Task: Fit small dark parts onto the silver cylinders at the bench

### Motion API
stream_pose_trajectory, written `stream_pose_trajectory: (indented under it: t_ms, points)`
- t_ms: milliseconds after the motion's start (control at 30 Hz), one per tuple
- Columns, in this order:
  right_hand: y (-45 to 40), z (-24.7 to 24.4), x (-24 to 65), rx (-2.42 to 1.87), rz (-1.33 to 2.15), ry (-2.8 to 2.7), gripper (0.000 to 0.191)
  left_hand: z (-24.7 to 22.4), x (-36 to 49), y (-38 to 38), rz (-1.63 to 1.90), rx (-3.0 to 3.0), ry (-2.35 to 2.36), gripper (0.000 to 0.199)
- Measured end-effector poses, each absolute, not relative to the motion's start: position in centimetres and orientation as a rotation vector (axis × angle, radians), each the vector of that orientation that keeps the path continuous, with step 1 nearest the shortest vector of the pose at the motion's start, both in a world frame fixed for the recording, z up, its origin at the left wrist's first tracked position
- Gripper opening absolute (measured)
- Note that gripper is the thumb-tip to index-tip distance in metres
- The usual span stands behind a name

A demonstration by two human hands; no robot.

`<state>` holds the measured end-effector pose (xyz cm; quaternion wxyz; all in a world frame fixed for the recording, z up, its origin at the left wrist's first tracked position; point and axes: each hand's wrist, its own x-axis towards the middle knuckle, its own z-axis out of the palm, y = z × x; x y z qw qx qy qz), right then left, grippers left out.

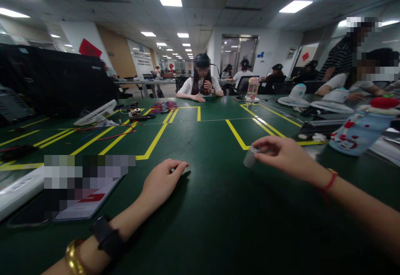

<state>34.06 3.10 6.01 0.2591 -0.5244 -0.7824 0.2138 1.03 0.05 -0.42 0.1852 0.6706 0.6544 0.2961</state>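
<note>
My right hand (278, 154) has its fingertips closed on the top of a small translucent cylindrical container (249, 158). The container stands upright, a little blurred, at or just over the green tabletop (212, 208), near a corner of yellow tape. My left hand (164, 179) rests low over the table to the left, thumb and fingers pinched together. A small pale edge shows at its fingertips, too little to name. There is a gap of bare tabletop between the two hands.
At the left lie phones (90, 200) and a long white box (18, 191). Wire bundles (164, 107) and a white fan (96, 113) sit beyond. On the right stand a blue bottle (356, 135), more fans (331, 105) and a pink-lidded bottle (252, 89). A person (200, 85) sits opposite.
</note>
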Motion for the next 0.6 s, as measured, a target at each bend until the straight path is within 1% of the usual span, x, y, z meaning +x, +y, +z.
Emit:
stream_pose_trajectory:
  t_ms: [67, 133, 200, 233, 300, 367, 400, 433, 500, 600]
  points:
    - [0.8, 4.9, 30.6, -1.182, 0.688, -2.160, 0.032, -0.5, 0.9, 0.1, 0.833, 1.903, 1.843, 0.042]
    - [-1.0, 3.7, 28.1, -1.004, 0.683, -2.214, 0.027, -0.4, 1.0, 0.0, 0.839, 1.931, 1.833, 0.042]
    - [-2.0, 2.5, 26.7, -0.925, 0.658, -2.230, 0.026, -0.2, 1.4, -0.3, 0.857, 1.984, 1.812, 0.040]
    - [-2.2, 2.0, 26.4, -0.920, 0.673, -2.212, 0.029, 0.0, 1.9, -0.6, 0.872, 2.019, 1.789, 0.038]
    - [-2.2, 0.9, 26.3, -0.945, 0.743, -2.146, 0.042, 0.6, 3.1, -1.4, 0.914, 2.106, 1.697, 0.034]
    - [-1.9, 0.1, 26.4, -0.966, 0.826, -2.101, 0.057, 1.4, 4.7, -2.3, 0.949, 2.186, 1.531, 0.030]
    - [-1.8, -0.1, 26.5, -0.969, 0.858, -2.091, 0.061, 1.8, 5.4, -2.7, 0.952, 2.220, 1.448, 0.027]
    - [-1.7, -0.2, 26.5, -0.965, 0.881, -2.089, 0.060, 2.1, 6.1, -3.0, 0.948, 2.239, 1.386, 0.025]
    - [-1.6, -0.2, 26.4, -0.951, 0.907, -2.095, 0.053, 2.6, 7.1, -3.3, 0.964, 2.243, 1.317, 0.020]
    - [-1.7, 0.1, 26.2, -0.939, 0.909, -2.114, 0.045, 2.8, 7.7, -3.2, 1.013, 2.178, 1.312, 0.016]
